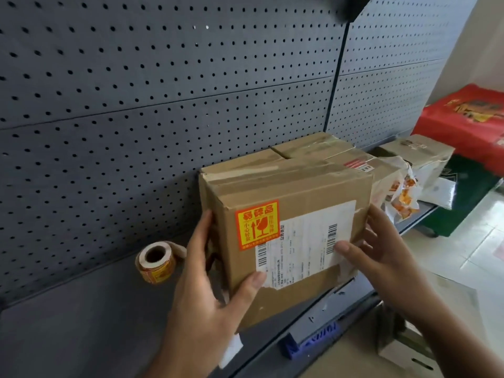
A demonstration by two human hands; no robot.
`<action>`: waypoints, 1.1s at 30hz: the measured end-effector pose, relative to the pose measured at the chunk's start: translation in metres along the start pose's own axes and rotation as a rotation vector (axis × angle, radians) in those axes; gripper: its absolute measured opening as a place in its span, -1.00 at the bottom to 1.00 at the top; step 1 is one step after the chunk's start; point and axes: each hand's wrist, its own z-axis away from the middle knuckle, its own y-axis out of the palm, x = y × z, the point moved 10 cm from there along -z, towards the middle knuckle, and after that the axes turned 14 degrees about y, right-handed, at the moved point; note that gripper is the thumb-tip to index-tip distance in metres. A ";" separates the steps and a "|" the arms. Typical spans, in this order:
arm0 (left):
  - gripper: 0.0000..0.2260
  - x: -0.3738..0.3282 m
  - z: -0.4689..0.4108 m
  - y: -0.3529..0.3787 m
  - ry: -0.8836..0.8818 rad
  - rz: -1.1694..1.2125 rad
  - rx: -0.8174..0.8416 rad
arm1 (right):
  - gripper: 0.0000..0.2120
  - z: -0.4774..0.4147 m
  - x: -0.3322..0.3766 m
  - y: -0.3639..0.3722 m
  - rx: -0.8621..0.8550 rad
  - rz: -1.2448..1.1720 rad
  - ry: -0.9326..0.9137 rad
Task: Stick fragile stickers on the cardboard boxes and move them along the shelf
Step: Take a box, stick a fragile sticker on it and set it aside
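A brown cardboard box (297, 192) stands on the dark shelf (81, 323), with an orange and yellow fragile sticker (257, 224) on its front face beside a white shipping label (302, 241). My left hand (207, 290) grips the box's left side, thumb on the front. On the right side, my right hand (381, 249) holds the box with its thumb across the label. A roll of fragile stickers (156, 261) lies on the shelf to the left of the box.
A second taped cardboard box (313, 147) stands right behind the first. Further right sit a torn box (417, 156), a red package (463, 118) and a dark green box (469, 195). Grey pegboard (136, 105) backs the shelf. Blue price tag holder (313, 339) on the shelf edge.
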 end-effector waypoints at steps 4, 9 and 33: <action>-0.11 0.021 -0.004 0.036 -0.042 -0.033 -0.039 | -0.29 -0.030 -0.021 -0.020 0.019 0.069 0.012; -0.10 0.059 0.013 0.058 -0.117 -0.034 -0.109 | -0.28 -0.055 -0.052 -0.017 0.015 0.207 0.057; -0.11 0.125 0.015 0.087 -0.224 -0.252 -0.147 | -0.73 -0.089 -0.078 -0.014 -0.240 0.429 0.098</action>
